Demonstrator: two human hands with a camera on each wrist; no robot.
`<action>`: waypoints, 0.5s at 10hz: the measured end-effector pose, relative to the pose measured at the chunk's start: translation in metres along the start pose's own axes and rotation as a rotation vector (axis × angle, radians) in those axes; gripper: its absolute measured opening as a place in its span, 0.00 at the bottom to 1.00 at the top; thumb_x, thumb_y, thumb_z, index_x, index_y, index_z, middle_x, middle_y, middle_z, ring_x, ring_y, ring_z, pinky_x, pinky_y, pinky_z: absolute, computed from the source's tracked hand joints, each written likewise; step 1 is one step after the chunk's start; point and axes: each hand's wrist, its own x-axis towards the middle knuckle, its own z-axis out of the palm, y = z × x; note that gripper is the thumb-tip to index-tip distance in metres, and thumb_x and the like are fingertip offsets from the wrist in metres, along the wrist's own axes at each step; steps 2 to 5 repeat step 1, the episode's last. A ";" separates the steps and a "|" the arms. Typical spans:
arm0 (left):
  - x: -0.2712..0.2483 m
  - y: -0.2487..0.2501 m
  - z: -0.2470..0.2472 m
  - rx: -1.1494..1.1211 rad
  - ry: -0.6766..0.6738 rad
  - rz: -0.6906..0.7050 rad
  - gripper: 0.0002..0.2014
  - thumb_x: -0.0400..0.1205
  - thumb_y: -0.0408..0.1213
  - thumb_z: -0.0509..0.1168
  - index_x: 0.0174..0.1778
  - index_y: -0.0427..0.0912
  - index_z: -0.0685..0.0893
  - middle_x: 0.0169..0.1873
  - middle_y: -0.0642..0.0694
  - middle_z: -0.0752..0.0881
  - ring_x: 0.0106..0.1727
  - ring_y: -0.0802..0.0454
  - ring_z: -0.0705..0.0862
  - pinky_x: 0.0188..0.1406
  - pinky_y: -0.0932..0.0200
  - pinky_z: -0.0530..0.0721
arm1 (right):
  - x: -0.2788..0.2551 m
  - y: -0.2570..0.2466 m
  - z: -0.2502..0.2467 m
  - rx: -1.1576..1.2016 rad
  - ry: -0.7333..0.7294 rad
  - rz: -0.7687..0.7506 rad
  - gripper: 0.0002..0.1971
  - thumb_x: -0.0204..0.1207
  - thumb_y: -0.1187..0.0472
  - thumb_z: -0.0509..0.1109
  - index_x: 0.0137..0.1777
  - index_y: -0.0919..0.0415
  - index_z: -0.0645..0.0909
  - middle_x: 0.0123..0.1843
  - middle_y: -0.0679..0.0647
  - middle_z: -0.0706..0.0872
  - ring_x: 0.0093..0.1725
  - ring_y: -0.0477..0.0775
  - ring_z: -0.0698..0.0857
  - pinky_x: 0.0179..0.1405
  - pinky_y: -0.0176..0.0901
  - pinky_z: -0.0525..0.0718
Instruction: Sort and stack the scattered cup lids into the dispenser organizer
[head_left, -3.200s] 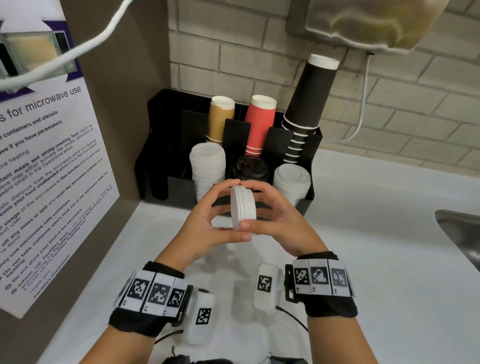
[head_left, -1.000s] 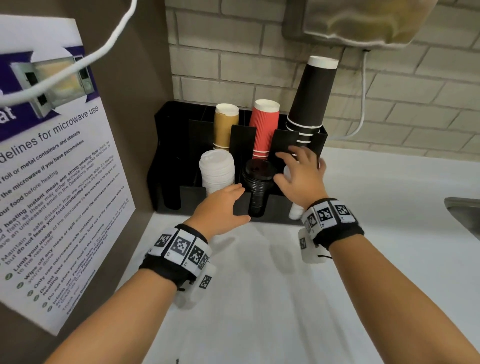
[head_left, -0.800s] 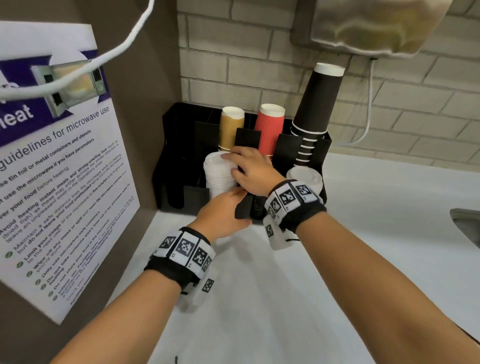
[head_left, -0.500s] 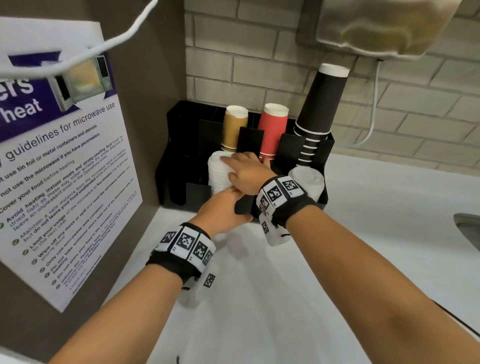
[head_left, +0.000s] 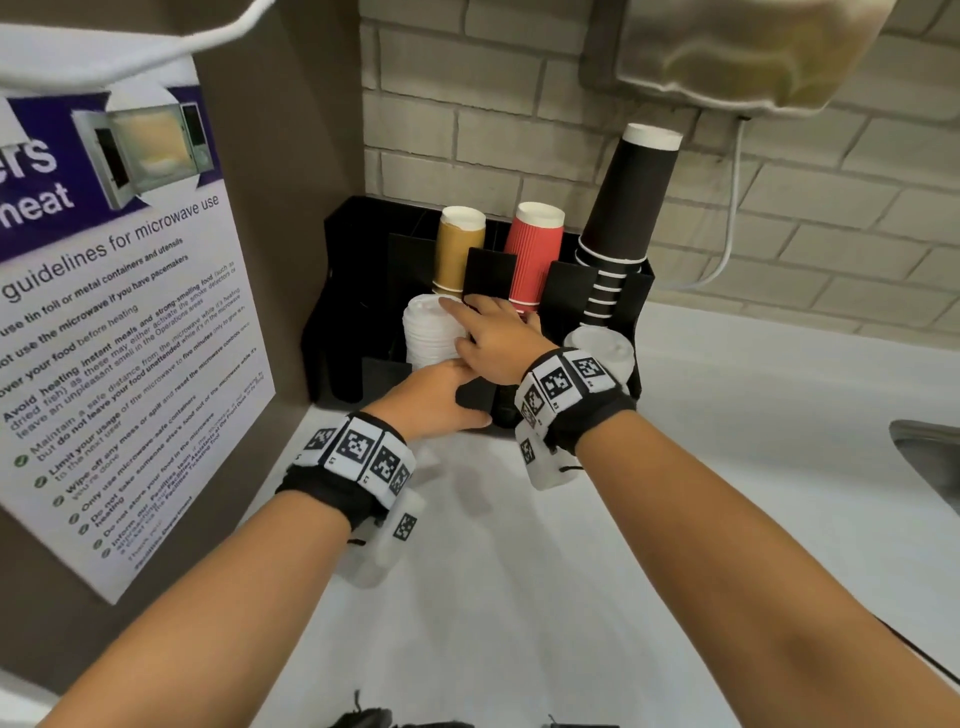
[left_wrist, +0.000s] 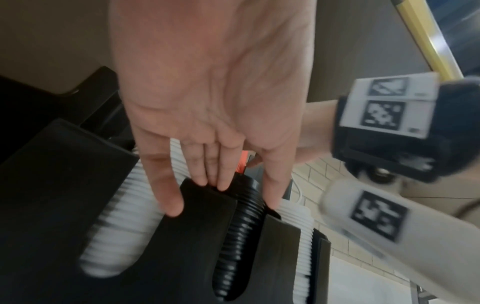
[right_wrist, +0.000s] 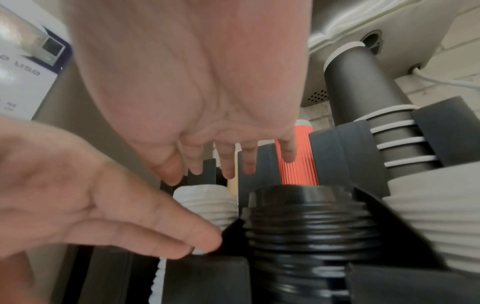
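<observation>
At twelve o'clock on the surface (head_left: 727, 467), inside the organizer (head_left: 343, 291), the right hand (head_left: 498, 338) is resting straight fingers on the white lid stack (head_left: 428, 332); the left hand (head_left: 431, 400), also holding nothing, is bracing the front wall. Lids look light, thin, slippery; pinching their rims should work best.

I see a matt black plastic organizer (head_left: 631, 291), ridged glossy black lids (right_wrist: 306, 224), matt white plastic lids (head_left: 428, 332), a ribbed red paper cup (head_left: 535, 254), smooth white counter (head_left: 519, 597), rough brick wall (head_left: 519, 119).
</observation>
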 end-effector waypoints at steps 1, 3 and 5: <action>0.000 0.007 -0.006 0.012 -0.022 0.020 0.30 0.79 0.38 0.73 0.78 0.43 0.73 0.75 0.46 0.76 0.70 0.59 0.71 0.57 0.76 0.69 | -0.025 0.005 -0.009 0.133 0.051 -0.025 0.29 0.83 0.54 0.60 0.83 0.46 0.57 0.83 0.53 0.61 0.81 0.59 0.59 0.76 0.71 0.59; 0.000 0.007 -0.006 0.012 -0.022 0.020 0.30 0.79 0.38 0.73 0.78 0.43 0.73 0.75 0.46 0.76 0.70 0.59 0.71 0.57 0.76 0.69 | -0.025 0.005 -0.009 0.133 0.051 -0.025 0.29 0.83 0.54 0.60 0.83 0.46 0.57 0.83 0.53 0.61 0.81 0.59 0.59 0.76 0.71 0.59; 0.000 0.007 -0.006 0.012 -0.022 0.020 0.30 0.79 0.38 0.73 0.78 0.43 0.73 0.75 0.46 0.76 0.70 0.59 0.71 0.57 0.76 0.69 | -0.025 0.005 -0.009 0.133 0.051 -0.025 0.29 0.83 0.54 0.60 0.83 0.46 0.57 0.83 0.53 0.61 0.81 0.59 0.59 0.76 0.71 0.59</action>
